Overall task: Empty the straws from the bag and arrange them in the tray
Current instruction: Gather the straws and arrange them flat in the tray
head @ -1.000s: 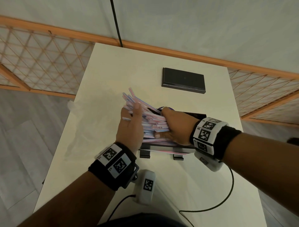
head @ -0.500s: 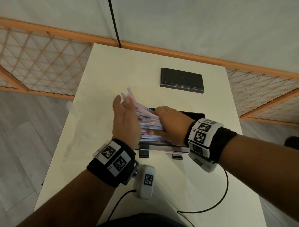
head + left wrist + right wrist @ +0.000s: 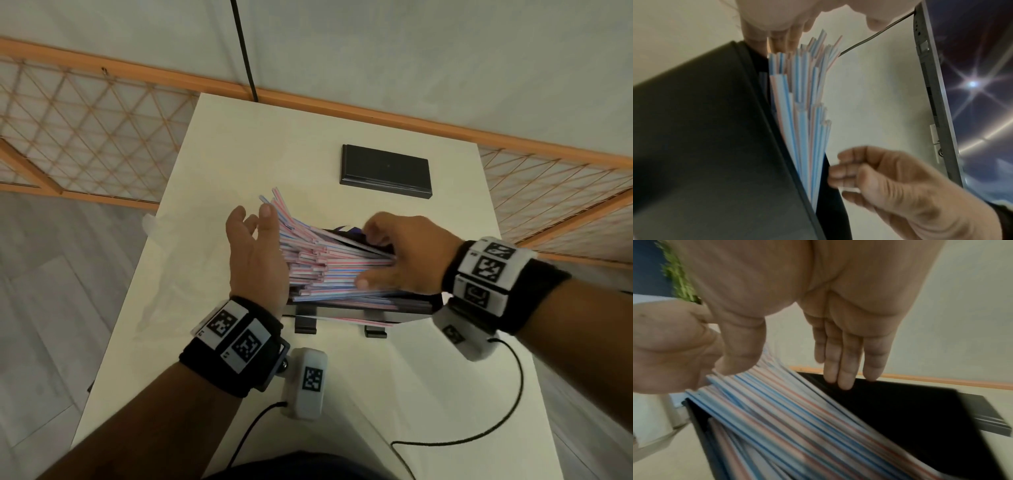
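A thick pile of blue-and-pink striped straws [image 3: 329,274] lies lengthways in the black tray [image 3: 342,310], and their left ends fan out past its left wall. My left hand [image 3: 255,233] stands on edge with straight fingers, its palm against those left ends. My right hand [image 3: 394,253] rests over the right part of the pile. Its thumb lies on the straws [image 3: 787,418] and its straight fingers [image 3: 844,369] touch the tray's dark far side [image 3: 900,410]. One straw [image 3: 352,320] lies along the tray's front.
A flat black box [image 3: 385,171] lies at the far middle of the white table [image 3: 212,171]. A pale see-through thing, possibly the bag [image 3: 149,224], sits at the table's left edge. Black cables trail near the front edge. An orange lattice railing runs behind.
My left hand has come off the top of the pile and turned edge-on against the straws' left ends. My right hand has slid to the right and loosened its fingers.
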The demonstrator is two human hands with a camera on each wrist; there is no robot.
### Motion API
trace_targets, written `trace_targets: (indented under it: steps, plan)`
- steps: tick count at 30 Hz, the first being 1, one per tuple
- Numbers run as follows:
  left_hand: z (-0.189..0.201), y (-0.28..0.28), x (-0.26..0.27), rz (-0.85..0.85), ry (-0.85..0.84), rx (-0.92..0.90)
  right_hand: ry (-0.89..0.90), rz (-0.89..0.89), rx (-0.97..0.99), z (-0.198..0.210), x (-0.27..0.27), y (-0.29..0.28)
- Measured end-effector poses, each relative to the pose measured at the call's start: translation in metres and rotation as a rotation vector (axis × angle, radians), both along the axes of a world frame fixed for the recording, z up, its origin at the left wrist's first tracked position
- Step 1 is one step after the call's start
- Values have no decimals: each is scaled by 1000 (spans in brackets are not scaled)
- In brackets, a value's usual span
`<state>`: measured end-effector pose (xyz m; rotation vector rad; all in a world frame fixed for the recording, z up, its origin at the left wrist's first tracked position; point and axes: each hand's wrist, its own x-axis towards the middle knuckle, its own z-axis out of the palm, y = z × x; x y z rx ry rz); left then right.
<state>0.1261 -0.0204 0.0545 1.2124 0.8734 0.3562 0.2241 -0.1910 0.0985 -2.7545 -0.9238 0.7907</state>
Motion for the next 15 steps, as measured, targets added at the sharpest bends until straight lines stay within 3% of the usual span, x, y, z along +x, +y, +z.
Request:
trace_targets:
  steps: [5, 11, 15]
  plan:
    - [-14, -9, 0, -110, 46, 71, 62, 5, -211, -11, 4, -23]
    - [-21, -17, -3, -185, 48, 160, 113, 65, -78, -40, -13, 1]
    - [-25, -13, -3, -124, 9, 173, 72, 77, -144, -49, -13, 11]
